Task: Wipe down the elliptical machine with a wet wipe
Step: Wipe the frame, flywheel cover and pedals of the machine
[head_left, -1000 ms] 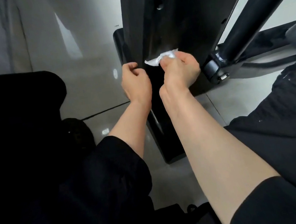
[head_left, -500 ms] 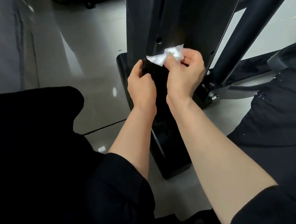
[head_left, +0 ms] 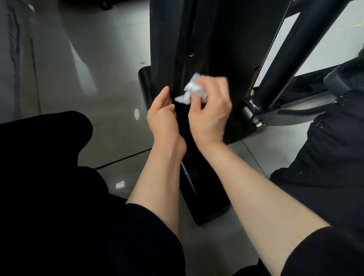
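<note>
The black upright housing of the elliptical machine (head_left: 220, 28) rises in front of me from a black base foot (head_left: 205, 199) on the floor. My right hand (head_left: 210, 115) pinches a crumpled white wet wipe (head_left: 191, 91) and holds it against the lower part of the housing. My left hand (head_left: 162, 119) is just left of it, fingers fairly straight, its fingertips touching the housing's edge beside the wipe.
A slanted black tube (head_left: 314, 23) runs from upper right down to a bolted joint (head_left: 253, 114). Glossy grey floor tiles (head_left: 88, 64) lie to the left. My black-clothed knees (head_left: 31, 180) flank the base on both sides.
The view tilted, so the housing and both hands sit slightly lower in frame. My right hand turned the wipe against the housing; my left fingers straightened from a curled grip.
</note>
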